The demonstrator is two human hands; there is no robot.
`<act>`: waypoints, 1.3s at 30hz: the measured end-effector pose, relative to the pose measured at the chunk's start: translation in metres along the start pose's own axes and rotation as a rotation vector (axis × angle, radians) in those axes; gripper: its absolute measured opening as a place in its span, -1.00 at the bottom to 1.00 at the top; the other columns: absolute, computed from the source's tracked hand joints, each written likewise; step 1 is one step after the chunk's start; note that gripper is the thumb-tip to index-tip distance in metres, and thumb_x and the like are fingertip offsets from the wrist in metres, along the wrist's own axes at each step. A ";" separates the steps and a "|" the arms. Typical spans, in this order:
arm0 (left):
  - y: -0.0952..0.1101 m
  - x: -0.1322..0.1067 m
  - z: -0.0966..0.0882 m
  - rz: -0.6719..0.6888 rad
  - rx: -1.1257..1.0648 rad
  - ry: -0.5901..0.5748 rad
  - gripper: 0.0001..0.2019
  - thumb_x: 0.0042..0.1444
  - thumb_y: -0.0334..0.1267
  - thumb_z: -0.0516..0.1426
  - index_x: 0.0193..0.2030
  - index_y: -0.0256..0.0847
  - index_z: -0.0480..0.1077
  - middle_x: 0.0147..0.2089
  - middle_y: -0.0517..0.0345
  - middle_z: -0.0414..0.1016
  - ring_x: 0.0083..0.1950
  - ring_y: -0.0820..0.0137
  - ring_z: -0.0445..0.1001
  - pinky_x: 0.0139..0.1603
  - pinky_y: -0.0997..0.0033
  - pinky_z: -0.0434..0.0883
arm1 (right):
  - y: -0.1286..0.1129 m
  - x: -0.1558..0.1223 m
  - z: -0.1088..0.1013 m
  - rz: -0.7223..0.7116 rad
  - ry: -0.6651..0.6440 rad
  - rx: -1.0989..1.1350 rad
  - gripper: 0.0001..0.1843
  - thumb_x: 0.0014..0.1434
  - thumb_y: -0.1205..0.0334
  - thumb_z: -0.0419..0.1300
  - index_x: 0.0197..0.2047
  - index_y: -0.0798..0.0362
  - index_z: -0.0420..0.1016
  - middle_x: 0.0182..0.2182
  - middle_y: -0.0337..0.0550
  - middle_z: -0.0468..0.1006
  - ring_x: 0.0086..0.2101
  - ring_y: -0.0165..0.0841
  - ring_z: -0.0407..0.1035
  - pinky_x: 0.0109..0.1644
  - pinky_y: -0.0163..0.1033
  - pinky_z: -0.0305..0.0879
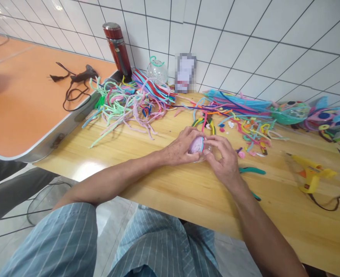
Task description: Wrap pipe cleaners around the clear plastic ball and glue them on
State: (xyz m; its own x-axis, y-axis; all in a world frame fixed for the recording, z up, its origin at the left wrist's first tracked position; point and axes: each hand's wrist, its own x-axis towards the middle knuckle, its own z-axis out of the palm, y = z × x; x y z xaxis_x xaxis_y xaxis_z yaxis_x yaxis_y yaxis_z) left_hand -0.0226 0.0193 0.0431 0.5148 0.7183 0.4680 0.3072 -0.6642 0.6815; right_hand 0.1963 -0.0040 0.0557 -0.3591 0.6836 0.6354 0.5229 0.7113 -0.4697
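Observation:
In the head view my left hand (182, 149) is curled round a small rounded piece wrapped in lilac fuzzy stems (197, 144), with a pink and blue band along its right side. The fingertips of my right hand (223, 157) press on that band from the right. Something clear shows under the piece, partly hidden by my fingers. A pink pipe cleaner (204, 122) rises just behind it. Partly covered by my right wrist are pliers with teal handles (253, 170). Yellow and black handles (212, 127) lie just beyond my hands.
Pipe cleaners (124, 102) spread at back left, beside a red thermos (118, 50) and a clear ball (157, 72). A phone (185, 73) leans on the tiled wall. Blue stems (239, 103), scraps (252, 134) and fish-like pieces (292, 112) lie right. A yellow glue gun (311, 175) rests nearer.

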 end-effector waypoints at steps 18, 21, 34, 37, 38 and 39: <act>-0.001 0.003 -0.008 -0.087 -0.080 -0.027 -0.46 0.28 -0.02 0.23 0.34 -0.13 0.30 0.33 -0.16 0.44 0.38 0.03 0.40 0.48 -0.10 0.36 | 0.030 -0.018 0.009 0.086 -0.280 0.070 0.11 0.25 0.12 0.45 0.67 -0.24 -0.07 0.54 0.09 0.25 0.50 0.05 0.19 0.52 0.34 0.25; -0.002 0.003 -0.007 -0.118 -0.092 -0.023 -0.45 0.27 -0.05 0.23 0.34 -0.14 0.30 0.33 -0.13 0.46 0.37 0.05 0.43 0.47 -0.06 0.38 | 0.033 -0.018 0.010 0.071 -0.247 0.058 0.10 0.24 0.10 0.47 0.66 -0.27 -0.03 0.52 0.06 0.30 0.48 0.05 0.23 0.51 0.33 0.28; -0.006 0.003 -0.009 -0.094 -0.093 -0.014 -0.42 0.27 0.01 0.24 0.33 -0.20 0.30 0.29 -0.18 0.47 0.34 0.05 0.46 0.44 -0.06 0.41 | 0.029 -0.020 0.017 0.041 -0.198 0.064 0.12 0.24 0.14 0.46 0.66 -0.24 -0.07 0.51 0.11 0.29 0.47 0.08 0.23 0.49 0.39 0.29; -0.006 0.003 -0.011 -0.097 -0.085 -0.037 -0.41 0.28 0.03 0.24 0.35 -0.17 0.30 0.32 -0.17 0.46 0.36 0.04 0.45 0.45 -0.07 0.40 | 0.029 -0.019 0.017 0.032 -0.200 0.058 0.14 0.23 0.15 0.46 0.67 -0.25 -0.10 0.51 0.10 0.29 0.47 0.09 0.23 0.49 0.40 0.28; -0.006 0.003 -0.011 -0.098 -0.081 -0.045 -0.41 0.28 0.03 0.24 0.36 -0.17 0.30 0.33 -0.18 0.45 0.36 0.03 0.44 0.45 -0.08 0.40 | 0.029 -0.019 0.017 0.028 -0.199 0.057 0.14 0.23 0.15 0.46 0.67 -0.25 -0.10 0.50 0.10 0.29 0.47 0.09 0.23 0.50 0.40 0.28; -0.006 0.003 -0.012 -0.098 -0.078 -0.051 -0.40 0.28 0.04 0.24 0.36 -0.17 0.30 0.33 -0.18 0.45 0.36 0.03 0.44 0.45 -0.08 0.40 | 0.029 -0.019 0.017 0.025 -0.199 0.055 0.15 0.22 0.16 0.46 0.67 -0.25 -0.10 0.50 0.10 0.29 0.47 0.09 0.23 0.50 0.40 0.28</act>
State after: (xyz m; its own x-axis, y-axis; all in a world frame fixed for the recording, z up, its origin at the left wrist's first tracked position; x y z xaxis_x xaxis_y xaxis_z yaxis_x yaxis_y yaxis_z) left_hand -0.0327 0.0281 0.0469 0.5259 0.7660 0.3696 0.2953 -0.5720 0.7653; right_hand 0.2056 0.0065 0.0195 -0.4952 0.7161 0.4919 0.4924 0.6978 -0.5202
